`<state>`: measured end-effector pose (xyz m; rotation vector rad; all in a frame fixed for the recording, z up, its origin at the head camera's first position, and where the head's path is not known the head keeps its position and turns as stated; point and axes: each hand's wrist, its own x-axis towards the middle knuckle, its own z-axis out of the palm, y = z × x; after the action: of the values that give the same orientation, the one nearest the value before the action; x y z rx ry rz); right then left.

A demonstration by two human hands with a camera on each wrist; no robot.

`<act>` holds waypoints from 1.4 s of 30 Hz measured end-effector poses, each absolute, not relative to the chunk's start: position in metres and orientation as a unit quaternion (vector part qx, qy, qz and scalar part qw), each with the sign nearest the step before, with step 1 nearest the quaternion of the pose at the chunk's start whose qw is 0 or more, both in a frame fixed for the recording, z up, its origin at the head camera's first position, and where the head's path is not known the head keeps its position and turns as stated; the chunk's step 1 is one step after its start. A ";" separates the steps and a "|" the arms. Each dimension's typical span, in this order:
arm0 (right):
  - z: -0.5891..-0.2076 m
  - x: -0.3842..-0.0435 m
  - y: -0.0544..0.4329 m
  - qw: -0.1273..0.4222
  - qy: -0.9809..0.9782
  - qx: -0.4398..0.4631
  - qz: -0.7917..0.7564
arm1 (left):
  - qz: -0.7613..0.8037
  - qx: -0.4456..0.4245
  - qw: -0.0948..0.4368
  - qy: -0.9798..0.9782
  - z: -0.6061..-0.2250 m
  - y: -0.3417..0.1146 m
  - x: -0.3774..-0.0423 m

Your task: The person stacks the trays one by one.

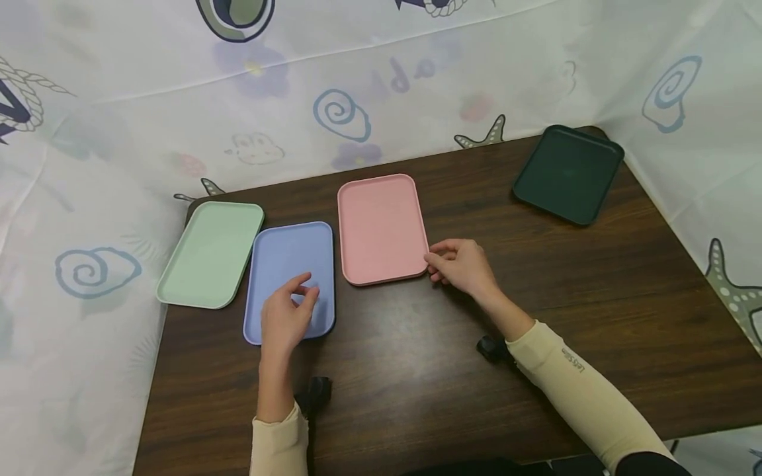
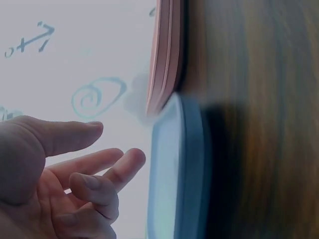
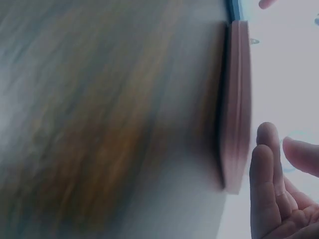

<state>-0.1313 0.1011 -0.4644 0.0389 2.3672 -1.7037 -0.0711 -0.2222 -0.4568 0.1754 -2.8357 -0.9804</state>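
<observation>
My left hand [image 1: 284,318] hovers over the near part of a blue tray [image 1: 294,248], its fingers loosely bent and nothing in them. In the left wrist view that hand [image 2: 75,184] stands apart from the blue tray's edge [image 2: 193,169]. Just off the near right corner of a pink tray [image 1: 381,228] is my right hand [image 1: 463,266]. From the right wrist, a gap shows between its fingers [image 3: 263,174] and the pink tray's side [image 3: 237,109]. A line runs along that side, like two rims stacked.
A pale green tray [image 1: 211,254] lies at the left, against the blue one. Far right, a dark green tray [image 1: 568,175] sits near the back corner of the brown wooden table [image 1: 405,383]. A patterned white cloth [image 1: 417,112] hangs behind and at both sides.
</observation>
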 end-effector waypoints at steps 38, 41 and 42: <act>-0.482 -0.080 -0.052 0.196 0.833 -0.136 -0.499 | -0.286 0.238 -0.075 -0.925 -0.469 -0.337 -0.019; -0.483 -0.081 -0.057 0.191 0.837 -0.126 -0.497 | -0.285 0.234 -0.076 -0.926 -0.470 -0.336 -0.021; -0.484 -0.081 -0.058 0.192 0.836 -0.122 -0.499 | -0.284 0.233 -0.076 -0.927 -0.470 -0.335 -0.021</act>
<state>-0.0809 -0.0580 -0.4836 -0.3421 2.3483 -1.4008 -0.0213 -0.3355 -0.4697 0.7704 -3.0605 -0.9392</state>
